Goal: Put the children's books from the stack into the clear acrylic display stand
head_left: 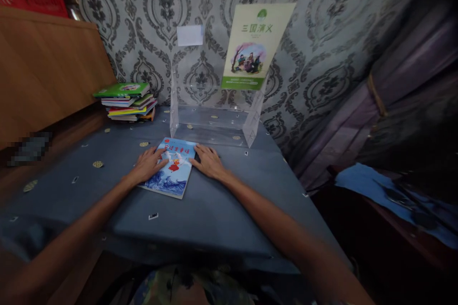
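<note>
A blue children's book (174,175) lies flat on the cloth-covered table, its cover showing red Chinese lettering, a small red figure and dark blue waves. My left hand (149,164) rests over the book's left edge, fingers stretched out and the thumb apart on the cover. On the opposite side, my right hand (208,159) touches the book's right edge with fingers spread and the thumb near the cover. Just behind the book stands a clear acrylic rack (211,126). A pale green and white book (255,47) leans upright at the rack's right end.
A stack of books (130,103) with a green one on top sits at the table's back left. The blue-grey tablecloth (229,214) carries small prints. A wooden cabinet (53,66) borders the left, a patterned wall the back. Blue cloth (372,183) and a tied curtain (350,119) are at right.
</note>
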The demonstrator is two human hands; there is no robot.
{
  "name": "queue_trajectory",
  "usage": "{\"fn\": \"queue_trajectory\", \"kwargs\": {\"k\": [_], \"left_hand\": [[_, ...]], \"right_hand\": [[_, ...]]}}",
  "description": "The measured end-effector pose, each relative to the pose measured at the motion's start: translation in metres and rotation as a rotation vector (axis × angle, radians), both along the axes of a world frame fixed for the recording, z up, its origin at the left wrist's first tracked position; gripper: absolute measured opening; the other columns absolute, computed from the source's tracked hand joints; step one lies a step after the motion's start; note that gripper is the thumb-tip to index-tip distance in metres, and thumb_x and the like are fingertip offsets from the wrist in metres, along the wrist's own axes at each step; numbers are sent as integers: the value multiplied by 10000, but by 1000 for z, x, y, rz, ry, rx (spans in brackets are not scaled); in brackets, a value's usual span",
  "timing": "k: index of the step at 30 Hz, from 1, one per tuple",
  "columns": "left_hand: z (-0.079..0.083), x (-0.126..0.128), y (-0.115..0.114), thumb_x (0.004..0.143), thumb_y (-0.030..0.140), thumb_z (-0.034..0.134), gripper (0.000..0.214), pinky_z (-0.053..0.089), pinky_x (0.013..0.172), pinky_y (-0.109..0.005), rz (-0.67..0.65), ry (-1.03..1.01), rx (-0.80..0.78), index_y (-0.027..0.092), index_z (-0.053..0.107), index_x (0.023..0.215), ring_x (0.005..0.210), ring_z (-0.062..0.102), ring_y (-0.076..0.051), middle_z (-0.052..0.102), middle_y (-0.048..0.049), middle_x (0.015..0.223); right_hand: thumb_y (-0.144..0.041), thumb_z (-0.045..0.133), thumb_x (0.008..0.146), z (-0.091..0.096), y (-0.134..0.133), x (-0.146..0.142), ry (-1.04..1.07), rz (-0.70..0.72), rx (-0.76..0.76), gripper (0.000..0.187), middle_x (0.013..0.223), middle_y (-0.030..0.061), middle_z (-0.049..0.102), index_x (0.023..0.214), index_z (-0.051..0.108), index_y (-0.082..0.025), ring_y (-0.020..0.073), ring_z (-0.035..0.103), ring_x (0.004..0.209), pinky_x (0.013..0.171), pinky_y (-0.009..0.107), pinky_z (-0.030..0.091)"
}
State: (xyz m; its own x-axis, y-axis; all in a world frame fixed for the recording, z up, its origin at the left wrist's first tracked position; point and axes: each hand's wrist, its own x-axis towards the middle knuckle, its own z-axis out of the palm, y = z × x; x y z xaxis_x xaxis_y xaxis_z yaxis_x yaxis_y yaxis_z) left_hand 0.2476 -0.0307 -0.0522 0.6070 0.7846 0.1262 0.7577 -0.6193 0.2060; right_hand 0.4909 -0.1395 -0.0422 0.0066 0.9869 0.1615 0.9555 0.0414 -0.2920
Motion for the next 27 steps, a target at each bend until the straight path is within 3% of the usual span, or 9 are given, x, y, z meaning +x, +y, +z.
{"fn": "queue_trajectory", "kwargs": {"k": [5,10,18,21,23,25,27], "left_hand": [[-4,7,4,995,473,386,540,348,1123,-516,10,-16,41,216,490,1459,1390,425,-338,500,-165,1466],[-6,7,2,998,473,379,527,364,1100,-542,-38,-57,92,214,501,1440,1368,448,-343,510,-172,1455],[-10,4,2,981,483,406,525,356,1096,-547,-43,-113,83,215,529,1415,1362,451,-351,538,-166,1431],[-5,2,6,958,496,421,537,373,1082,-538,-73,-199,5,192,574,1375,1307,494,-350,572,-163,1387],[1,1,10,928,525,458,544,416,1046,-500,-91,-285,-79,194,612,1331,1185,572,-321,657,-129,1234],[6,1,15,867,555,539,566,473,973,-460,-58,-410,-201,187,642,1284,1034,624,-292,697,-94,1084],[10,2,19,789,540,645,588,523,880,-407,15,-607,-381,170,651,1246,949,648,-266,703,-84,1060]], "right_hand": [[-636,404,972,2,-17,-13,-48,30,-1,735,1585,212,367,1475,447,-102,338,253,1513,1210,568,205],[-753,468,883,2,-39,-34,-15,210,-24,932,1598,257,309,1503,398,-62,389,197,1521,1221,611,146],[-808,560,783,0,-45,-40,91,317,-37,1051,1607,262,282,1545,329,-121,428,165,1519,1191,686,141],[-783,571,799,5,-45,-39,106,330,-76,1035,1614,256,271,1554,317,-122,419,143,1526,1215,649,126],[-761,588,807,7,-45,-39,118,338,-103,1045,1620,277,233,1553,311,-83,421,110,1531,1227,621,130],[-744,599,814,8,-45,-38,128,351,-122,1056,1623,293,200,1552,299,-50,420,89,1533,1231,606,137],[-741,601,816,7,-45,-37,141,360,-122,1054,1628,284,194,1557,290,-58,410,88,1536,1233,599,138]]}}
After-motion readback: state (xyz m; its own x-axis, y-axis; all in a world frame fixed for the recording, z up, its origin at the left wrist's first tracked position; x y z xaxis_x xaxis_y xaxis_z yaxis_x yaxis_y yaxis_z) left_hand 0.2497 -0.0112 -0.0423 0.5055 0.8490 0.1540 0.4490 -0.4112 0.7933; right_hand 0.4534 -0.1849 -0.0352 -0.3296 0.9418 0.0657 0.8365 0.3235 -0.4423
